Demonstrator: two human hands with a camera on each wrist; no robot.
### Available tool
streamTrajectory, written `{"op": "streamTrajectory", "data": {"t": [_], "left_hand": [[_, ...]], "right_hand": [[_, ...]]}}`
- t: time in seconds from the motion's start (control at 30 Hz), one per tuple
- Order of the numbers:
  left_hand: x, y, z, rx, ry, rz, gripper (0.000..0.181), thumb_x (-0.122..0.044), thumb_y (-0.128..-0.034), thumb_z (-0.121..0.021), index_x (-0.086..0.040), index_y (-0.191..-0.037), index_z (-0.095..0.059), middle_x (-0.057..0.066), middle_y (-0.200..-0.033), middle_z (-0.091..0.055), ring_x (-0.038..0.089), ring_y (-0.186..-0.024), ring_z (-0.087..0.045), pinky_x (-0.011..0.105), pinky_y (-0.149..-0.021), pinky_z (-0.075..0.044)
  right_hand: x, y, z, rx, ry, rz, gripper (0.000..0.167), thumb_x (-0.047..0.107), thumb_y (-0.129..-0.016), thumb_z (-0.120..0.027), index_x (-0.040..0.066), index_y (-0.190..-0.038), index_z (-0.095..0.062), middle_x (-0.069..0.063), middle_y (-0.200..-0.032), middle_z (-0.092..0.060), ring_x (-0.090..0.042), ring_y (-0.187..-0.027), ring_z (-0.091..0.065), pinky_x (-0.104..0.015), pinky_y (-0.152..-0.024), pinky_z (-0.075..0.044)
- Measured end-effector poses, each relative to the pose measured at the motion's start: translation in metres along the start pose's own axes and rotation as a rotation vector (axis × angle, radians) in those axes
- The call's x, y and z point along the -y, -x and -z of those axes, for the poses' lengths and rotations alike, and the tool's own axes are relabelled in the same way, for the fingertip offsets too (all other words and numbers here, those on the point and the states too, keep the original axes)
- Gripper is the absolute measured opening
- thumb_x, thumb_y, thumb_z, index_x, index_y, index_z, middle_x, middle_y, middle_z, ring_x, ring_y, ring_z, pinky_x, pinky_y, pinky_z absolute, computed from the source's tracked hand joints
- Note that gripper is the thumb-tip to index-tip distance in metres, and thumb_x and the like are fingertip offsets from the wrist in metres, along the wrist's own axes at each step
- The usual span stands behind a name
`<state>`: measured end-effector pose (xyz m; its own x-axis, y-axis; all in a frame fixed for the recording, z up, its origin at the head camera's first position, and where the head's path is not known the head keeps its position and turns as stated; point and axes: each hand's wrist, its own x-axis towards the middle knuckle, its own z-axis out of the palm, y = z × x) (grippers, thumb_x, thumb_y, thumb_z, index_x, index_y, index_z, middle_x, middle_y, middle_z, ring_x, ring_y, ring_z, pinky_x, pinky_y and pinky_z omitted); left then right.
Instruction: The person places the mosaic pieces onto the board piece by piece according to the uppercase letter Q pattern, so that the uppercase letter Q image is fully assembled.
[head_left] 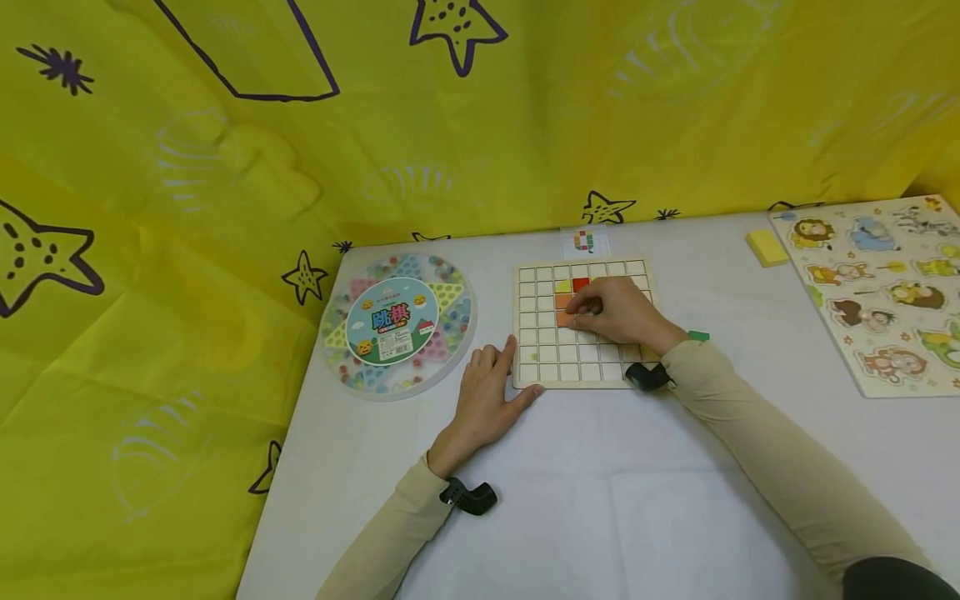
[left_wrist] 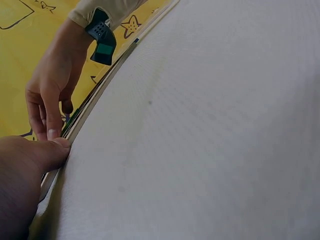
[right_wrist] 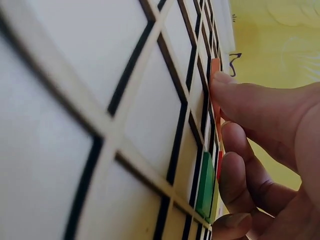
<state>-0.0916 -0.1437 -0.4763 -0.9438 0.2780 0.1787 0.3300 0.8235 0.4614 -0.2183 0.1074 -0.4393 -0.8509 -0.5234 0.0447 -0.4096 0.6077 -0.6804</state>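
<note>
A wooden grid board (head_left: 551,379) lies on the table, its cells partly filled with coloured square tiles. Over its upper middle, my right hand (head_left: 618,310) pinches an orange tile (right_wrist: 215,75) between thumb and fingertip, down at the cells. A red tile (head_left: 581,285) and a yellow-green tile (head_left: 563,287) sit just beyond the fingertips. In the right wrist view a green tile (right_wrist: 205,185) lies on the board below the fingers; the hand hides it in the head view. My left hand (head_left: 486,396) rests at the near left corner, fingers extended, thumb (left_wrist: 55,152) against the board's near edge.
A small pattern card (head_left: 592,243) lies behind the board. A round marble board game (head_left: 397,392) is on the left. To the right are a yellow block (head_left: 767,248), an animal puzzle board (head_left: 862,367) and a green piece (head_left: 699,336) beside the right cuff. A yellow curtain (head_left: 487,150) hangs behind.
</note>
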Motion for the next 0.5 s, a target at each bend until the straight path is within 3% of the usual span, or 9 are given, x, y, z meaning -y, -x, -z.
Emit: {"op": "streamTrajectory", "data": {"t": [0.5], "left_hand": [[0.0013, 0.0005, -0.0009, -0.008, -0.005, -0.011, 0.085, -0.042, -0.0969, -0.077, 0.005, -0.159, -0.042, 0.007, -0.098, -0.049, 0.018, -0.087, -0.033, 0.030, -0.078, -0.029]], "right_hand": [[0.0042, -0.0001, 0.0006, 0.001, 0.051, -0.016, 0.018, 0.015, -0.094, -0.081, 0.005, -0.108, -0.082, -0.009, -0.098, -0.079, -0.020, -0.081, -0.062, -0.035, -0.076, -0.047]]}}
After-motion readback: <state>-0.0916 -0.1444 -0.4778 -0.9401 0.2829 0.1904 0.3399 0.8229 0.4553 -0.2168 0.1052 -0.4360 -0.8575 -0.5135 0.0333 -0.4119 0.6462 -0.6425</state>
